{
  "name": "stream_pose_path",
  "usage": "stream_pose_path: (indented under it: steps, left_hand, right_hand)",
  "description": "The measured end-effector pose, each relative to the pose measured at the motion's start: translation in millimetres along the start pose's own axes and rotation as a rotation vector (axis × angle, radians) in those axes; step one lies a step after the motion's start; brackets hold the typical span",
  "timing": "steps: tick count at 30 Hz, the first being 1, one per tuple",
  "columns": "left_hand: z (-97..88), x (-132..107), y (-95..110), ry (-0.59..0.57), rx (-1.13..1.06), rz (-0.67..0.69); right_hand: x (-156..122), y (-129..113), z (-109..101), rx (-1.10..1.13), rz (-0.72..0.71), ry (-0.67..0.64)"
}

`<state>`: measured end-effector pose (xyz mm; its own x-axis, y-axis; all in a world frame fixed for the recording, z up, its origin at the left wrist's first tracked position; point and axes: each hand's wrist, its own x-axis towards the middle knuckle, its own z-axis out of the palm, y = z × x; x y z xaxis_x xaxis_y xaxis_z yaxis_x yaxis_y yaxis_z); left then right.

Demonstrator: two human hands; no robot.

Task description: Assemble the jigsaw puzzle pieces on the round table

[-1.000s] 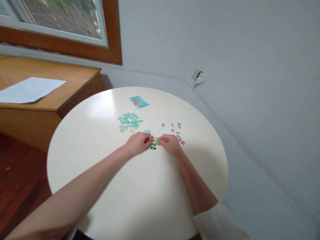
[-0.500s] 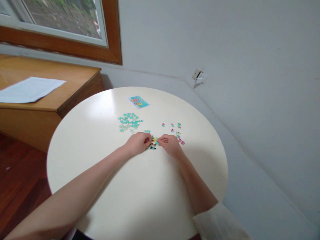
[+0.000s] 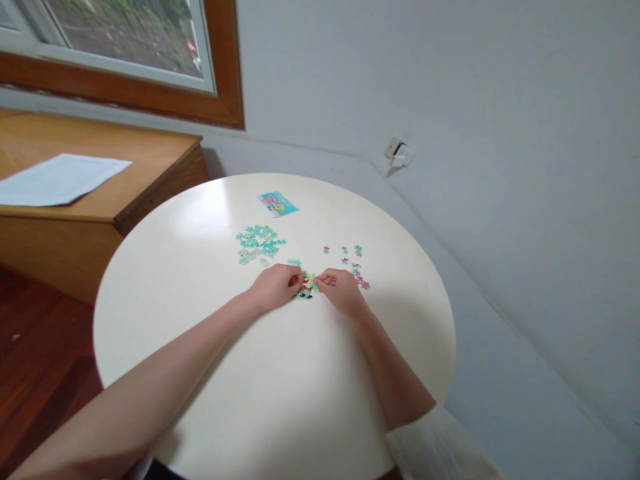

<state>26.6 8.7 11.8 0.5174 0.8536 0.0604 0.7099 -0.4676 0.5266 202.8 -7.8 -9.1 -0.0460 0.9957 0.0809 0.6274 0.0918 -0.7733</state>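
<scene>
A small multicoloured cluster of joined jigsaw pieces (image 3: 307,285) is held flat near the middle of the round cream table (image 3: 260,400). It is pinched from both sides, apparently to steady it: the left hand (image 3: 274,288) and right hand (image 3: 343,291) are curled nearly closed, fingertips pressed to its edges. Loose teal jigsaw pieces (image 3: 259,241) and scattered pink pieces (image 3: 354,261) are spread just beyond, and a small printed picture card (image 3: 277,203) is set near the far edge. The cluster is blocked by nothing.

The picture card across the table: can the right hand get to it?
Probably yes: the picture card lies uncovered beyond the right hand, mostly bare table between, though its fingers pinch the joined pieces.
</scene>
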Motion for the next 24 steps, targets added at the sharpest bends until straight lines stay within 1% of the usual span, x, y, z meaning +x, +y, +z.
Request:
stream_pose_path:
  steps: [13,24]
  left_hand:
    - [2.1,0.4,-1.9,0.0,-0.004,0.004]
    - [0.5,0.0,-0.9,-0.003,0.001,0.007]
  right_hand:
    - [0.1,0.6,1.3,0.001,0.02,0.004]
    - [-0.1,0.4,0.7,-0.03,0.001,0.005]
